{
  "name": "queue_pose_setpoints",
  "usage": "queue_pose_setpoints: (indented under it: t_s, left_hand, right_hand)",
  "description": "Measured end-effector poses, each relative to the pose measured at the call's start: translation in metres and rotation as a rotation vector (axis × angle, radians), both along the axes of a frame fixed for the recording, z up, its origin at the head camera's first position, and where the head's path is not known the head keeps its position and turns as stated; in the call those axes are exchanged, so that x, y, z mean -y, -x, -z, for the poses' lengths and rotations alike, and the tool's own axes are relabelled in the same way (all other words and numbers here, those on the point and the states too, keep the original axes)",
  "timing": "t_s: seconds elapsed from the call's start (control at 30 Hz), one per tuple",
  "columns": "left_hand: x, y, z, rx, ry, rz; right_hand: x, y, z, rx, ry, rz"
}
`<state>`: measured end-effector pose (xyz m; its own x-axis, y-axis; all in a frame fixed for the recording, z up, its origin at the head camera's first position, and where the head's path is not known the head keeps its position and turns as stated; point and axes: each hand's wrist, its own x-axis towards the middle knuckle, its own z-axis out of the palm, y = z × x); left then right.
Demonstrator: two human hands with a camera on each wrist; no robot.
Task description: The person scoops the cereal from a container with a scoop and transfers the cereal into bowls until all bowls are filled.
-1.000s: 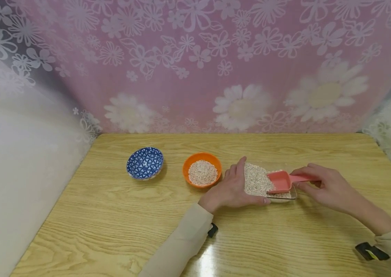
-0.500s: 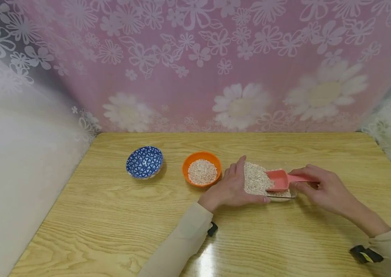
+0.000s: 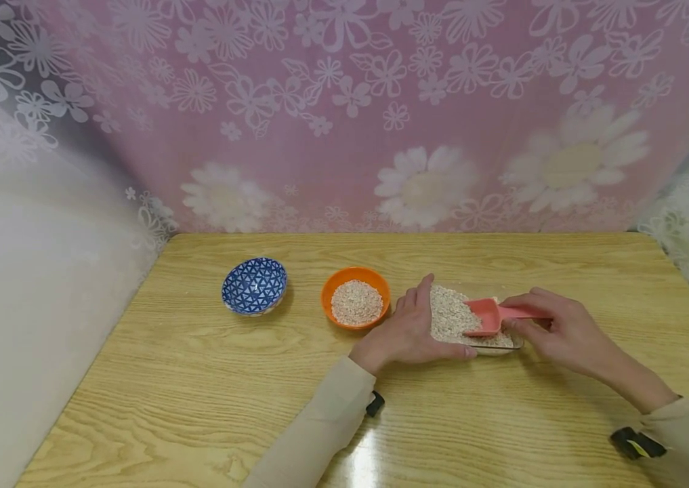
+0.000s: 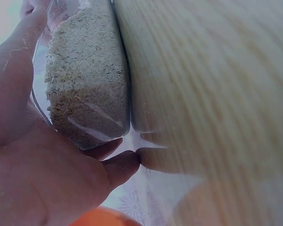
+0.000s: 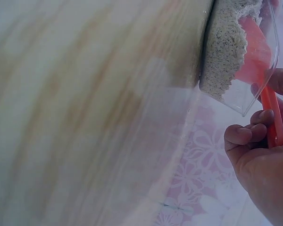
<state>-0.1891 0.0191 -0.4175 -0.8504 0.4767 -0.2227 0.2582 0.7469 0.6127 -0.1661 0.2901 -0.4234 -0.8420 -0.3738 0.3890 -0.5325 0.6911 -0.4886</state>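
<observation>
A clear rectangular container [image 3: 493,352] of oat flakes [image 3: 450,316] stands on the table, right of the middle. Spread round its left end, my left hand [image 3: 408,335] holds it steady, thumb along the near side and fingers at the end wall. With my right hand [image 3: 570,332] I grip the handle of a pink scoop [image 3: 486,317]. Its front edge is pushed into the flakes. The right wrist view shows curled fingers [image 5: 254,129] round the handle and the scoop blade [image 5: 255,52] through the clear wall. Flakes [image 4: 87,70] rise high against the wall in the left wrist view.
Just left of my left hand stands an orange bowl [image 3: 328,305] with oat flakes in it. Farther left, a blue and white patterned bowl [image 3: 255,287] appears tilted on the wooden table [image 3: 228,386]. A pink flowered curtain [image 3: 320,169] hangs behind the table's far edge.
My right hand has moved slightly left, pushing the scoop farther into the flakes. My left hand and the container have stayed in place.
</observation>
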Motion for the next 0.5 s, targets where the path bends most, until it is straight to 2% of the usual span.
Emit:
queue_pose_setpoints:
  t_s: [0.13, 0.33, 0.5]
  left_hand:
    - [0.0001, 0.0007, 0.0003, -0.007, 0.000, 0.003]
    - [0.0002, 0.0010, 0.0012, -0.012, 0.003, 0.010]
    - [-0.0001, 0.0012, 0.0013, -0.013, 0.012, 0.006]
  right_hand:
    - [-0.0011, -0.0004, -0.0007, 0.046, 0.008, 0.002]
    - [-0.0062, -0.0012, -0.0012, 0.191, 0.048, 0.038]
    - [-0.0054, -0.0009, -0.0008, 0.205, 0.068, 0.036]
